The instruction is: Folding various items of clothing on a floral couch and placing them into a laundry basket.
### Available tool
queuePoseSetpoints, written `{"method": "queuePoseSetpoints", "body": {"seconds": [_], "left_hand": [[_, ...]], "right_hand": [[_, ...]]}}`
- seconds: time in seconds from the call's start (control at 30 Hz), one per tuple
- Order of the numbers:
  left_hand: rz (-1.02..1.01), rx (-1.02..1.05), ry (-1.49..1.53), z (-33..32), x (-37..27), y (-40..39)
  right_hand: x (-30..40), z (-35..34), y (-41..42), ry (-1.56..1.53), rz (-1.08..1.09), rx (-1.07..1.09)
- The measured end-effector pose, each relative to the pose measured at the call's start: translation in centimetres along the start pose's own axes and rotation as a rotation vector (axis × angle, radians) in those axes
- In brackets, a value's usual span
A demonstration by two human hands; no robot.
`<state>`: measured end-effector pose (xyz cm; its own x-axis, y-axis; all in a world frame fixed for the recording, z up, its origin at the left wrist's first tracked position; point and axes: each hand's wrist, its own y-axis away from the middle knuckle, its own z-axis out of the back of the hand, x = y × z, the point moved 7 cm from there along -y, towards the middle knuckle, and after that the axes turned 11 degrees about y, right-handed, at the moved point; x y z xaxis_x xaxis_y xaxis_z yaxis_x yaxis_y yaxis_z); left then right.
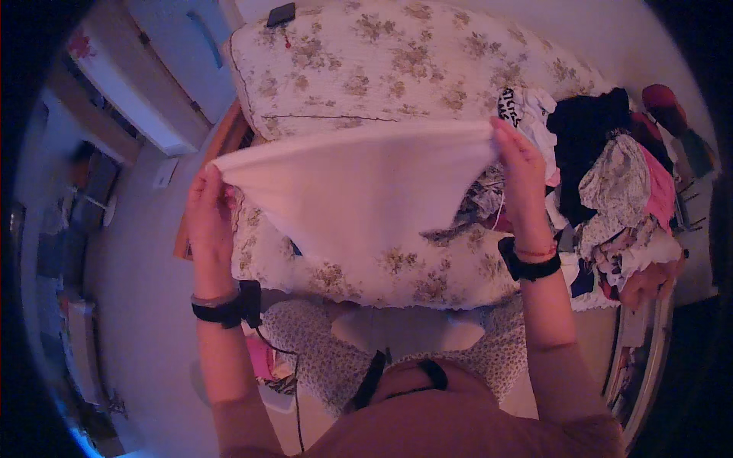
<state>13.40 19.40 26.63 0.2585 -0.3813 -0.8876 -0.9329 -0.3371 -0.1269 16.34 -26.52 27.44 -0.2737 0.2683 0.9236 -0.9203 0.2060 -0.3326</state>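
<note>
A pale, light-coloured cloth garment (361, 189) is stretched between my two hands above the bed. My left hand (211, 200) pinches its left upper corner, and my right hand (518, 166) pinches the right upper corner. The top edge is pulled nearly taut, and the lower part hangs narrower over the floral quilt (429, 280). Which kind of garment it is, I cannot tell. Behind my right hand lie a white shirt with dark lettering (529, 117) and a crumpled patterned cloth (487, 192), partly hidden by the held cloth.
Clothes are heaped at the right, with a black garment (590, 143), a patterned garment (618, 177) and a pink cloth (658, 189). A dark flat object (281, 15) lies on the bed's far left. Below my left arm, a white container (280, 401) holds cloths. A door (177, 51) is at upper left.
</note>
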Motion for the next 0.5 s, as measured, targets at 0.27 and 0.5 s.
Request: {"method": "queuePoseSetpoints", "body": {"seconds": [0.27,0.5], "left_hand": [[0.039,-0.029,-0.019,3.7,2.0,7.6],[0.358,-0.046,0.035,10.7,13.1,16.8]], "right_hand": [[-6.1,2.1,8.0,-0.076,-0.232,0.056],[-12.6,2.1,16.4,0.601,-0.14,0.487]]}}
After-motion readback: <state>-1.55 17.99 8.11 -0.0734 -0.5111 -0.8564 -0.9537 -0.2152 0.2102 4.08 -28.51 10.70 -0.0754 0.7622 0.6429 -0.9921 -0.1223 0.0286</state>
